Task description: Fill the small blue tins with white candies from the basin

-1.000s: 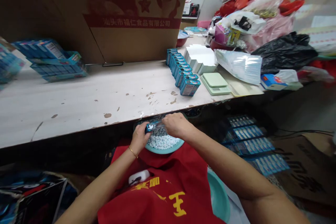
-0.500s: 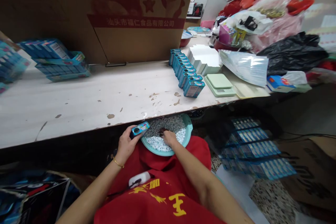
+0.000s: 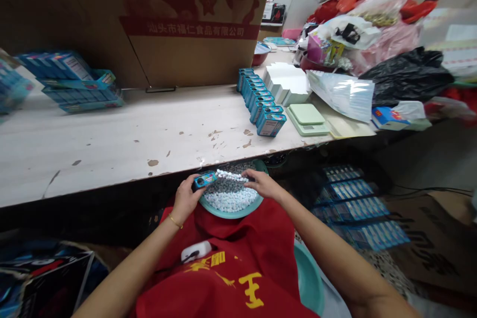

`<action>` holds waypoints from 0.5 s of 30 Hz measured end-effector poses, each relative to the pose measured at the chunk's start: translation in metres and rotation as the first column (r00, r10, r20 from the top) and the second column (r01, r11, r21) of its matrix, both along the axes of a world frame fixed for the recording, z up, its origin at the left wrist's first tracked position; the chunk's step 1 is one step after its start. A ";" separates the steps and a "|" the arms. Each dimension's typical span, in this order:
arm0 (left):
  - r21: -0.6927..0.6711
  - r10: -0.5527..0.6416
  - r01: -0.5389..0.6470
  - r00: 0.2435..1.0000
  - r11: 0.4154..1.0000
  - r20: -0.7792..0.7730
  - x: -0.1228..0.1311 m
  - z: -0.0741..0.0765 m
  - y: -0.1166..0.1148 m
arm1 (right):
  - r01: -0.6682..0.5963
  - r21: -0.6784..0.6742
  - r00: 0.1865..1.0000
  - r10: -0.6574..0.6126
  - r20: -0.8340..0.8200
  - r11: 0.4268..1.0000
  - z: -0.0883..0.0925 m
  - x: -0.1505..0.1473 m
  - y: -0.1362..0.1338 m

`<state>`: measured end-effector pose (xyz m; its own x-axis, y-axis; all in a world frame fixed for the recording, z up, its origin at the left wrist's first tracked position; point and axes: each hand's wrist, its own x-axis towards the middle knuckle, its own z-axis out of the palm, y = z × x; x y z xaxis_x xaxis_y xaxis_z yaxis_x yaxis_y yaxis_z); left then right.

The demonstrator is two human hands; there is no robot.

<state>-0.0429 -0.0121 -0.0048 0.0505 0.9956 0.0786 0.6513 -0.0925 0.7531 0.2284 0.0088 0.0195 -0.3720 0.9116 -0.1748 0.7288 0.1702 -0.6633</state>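
In my left hand [image 3: 187, 196] is a small blue box [image 3: 204, 180], tilted, with a dark round mark on its upturned face. My right hand [image 3: 263, 184] pinches the end of what looks like a narrow scoop, mostly hidden under a heaped row of small white pellets [image 3: 231, 176]. The row's left end is close to the box; I cannot tell whether they touch. Below both hands, a turquoise basin [image 3: 233, 215] full of loose white pellets [image 3: 229, 200] rests by my red apron [image 3: 223, 238], at the table's edge.
On the white table [image 3: 112, 144] stand a row of blue boxes [image 3: 271, 124], white card stacks [image 3: 286, 82] and a pale green scale [image 3: 307, 120]. A large carton [image 3: 194, 59] rises behind. Stacked blue boxes [image 3: 80, 84] stand left; bags [image 3: 406, 79] pile up right. More boxes [image 3: 357, 203] sit low right.
My right hand has come up out of the pellets, lifting a heaped row of them toward the blue box. My left hand with the box has shifted slightly right. The view has moved a little.
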 end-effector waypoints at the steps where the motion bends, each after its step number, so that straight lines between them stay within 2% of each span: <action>1: 0.008 -0.028 0.028 0.999 1.000 -0.037 0.006 -0.001 0.002 | -0.032 0.008 0.998 0.032 0.063 0.999 0.015 -0.001 0.001; 4: 0.029 -0.080 0.084 0.989 0.996 -0.123 0.023 -0.003 0.005 | -0.126 0.036 0.948 0.110 0.299 0.991 0.053 -0.011 0.003; 6: 0.044 -0.100 0.108 0.982 0.993 -0.160 0.030 -0.004 0.006 | -0.192 0.058 0.887 0.148 0.437 0.980 0.069 -0.021 0.003; 11: 0.059 -0.136 0.149 0.973 0.987 -0.185 0.033 -0.008 0.003 | -0.292 0.099 0.757 0.167 0.632 0.951 0.090 -0.048 -0.002; 15: 0.052 -0.113 0.124 0.978 0.991 -0.176 0.031 -0.012 0.002 | -0.330 0.128 0.733 0.169 0.659 0.935 0.102 -0.065 -0.008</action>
<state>-0.0117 -0.0097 -0.0165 0.1857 0.9752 0.1207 0.7523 -0.2201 0.6209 0.1639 0.0012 0.1215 -0.4696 0.8442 -0.2583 0.8724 0.4887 0.0110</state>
